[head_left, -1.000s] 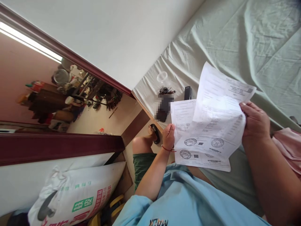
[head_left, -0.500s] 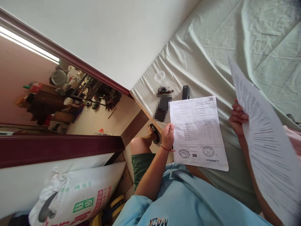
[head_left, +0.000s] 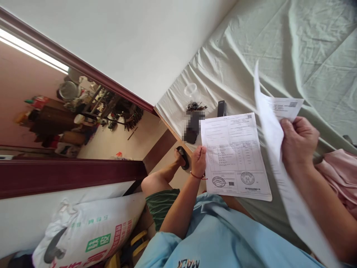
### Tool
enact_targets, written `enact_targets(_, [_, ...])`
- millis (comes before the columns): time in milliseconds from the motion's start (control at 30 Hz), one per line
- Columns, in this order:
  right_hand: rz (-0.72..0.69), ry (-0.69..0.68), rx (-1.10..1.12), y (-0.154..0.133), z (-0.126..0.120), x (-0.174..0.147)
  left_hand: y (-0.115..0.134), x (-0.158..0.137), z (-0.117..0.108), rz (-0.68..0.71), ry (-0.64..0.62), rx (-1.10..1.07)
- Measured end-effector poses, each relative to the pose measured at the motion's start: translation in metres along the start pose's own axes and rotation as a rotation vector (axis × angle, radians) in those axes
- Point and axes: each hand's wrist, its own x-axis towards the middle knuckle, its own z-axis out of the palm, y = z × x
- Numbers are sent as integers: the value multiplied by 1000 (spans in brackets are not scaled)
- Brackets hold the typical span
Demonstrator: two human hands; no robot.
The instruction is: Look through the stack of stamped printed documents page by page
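Note:
My left hand (head_left: 199, 160), with a red cord at its wrist, pinches the left edge of a printed form (head_left: 235, 154). The form faces up and carries a table, round and oval stamps and a barcode. My right hand (head_left: 300, 139) is closed on a second printed paper (head_left: 269, 123) to the right. That paper stands nearly edge-on and is bent, with a printed corner turned over by the thumb. Whether it is one sheet or more, I cannot tell. Beyond the form lies a black object (head_left: 221, 108), perhaps a stapler, partly covered by the form.
A pale green sheet (head_left: 251, 44) covers the bed. On its left edge lie a see-through round piece (head_left: 190, 89), a small dark bunch (head_left: 195, 106) and a blurred-out dark item (head_left: 193, 128). Pink cloth (head_left: 338, 176) lies at right. A white sack (head_left: 95, 230) stands lower left.
My right hand has turned its paper leftward, from a broad slanting view to nearly edge-on, and its back now shows. The left hand and its form stay almost still. The bare knee shifted left.

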Motion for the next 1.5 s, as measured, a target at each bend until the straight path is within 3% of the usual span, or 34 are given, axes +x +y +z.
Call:
enact_targets(133, [-274,-36,-510,-3,1,-5,0,-1,-1,-16,4,-25])
enact_targets(200, [-340,-60,-658,-3,1,-6,0,-1,-2,-22,-4,-30])
enact_targets(367, [-335,-239,-757,1,4,-5,3,-2,-3,23,-10,-3])
enact_targets(533, [-270,-311,-860,5,6,-2,3,-1,-2,20,-17,20])
enact_targets(767, [-132,-391,-775,-4,4,-5,-1,-1,-1,-14,-45,28])
enact_targets(1133, [-252,-261,-624,-1,6,-6,-8,-2,0,-80,-71,8])
enact_targets(1300, [-267,-242,-637,-2,5,-7,1,-3,0,13,8,19])
enact_targets(1500, [-242,-261,-702,-1,3,-8,5,-3,1,39,8,36])
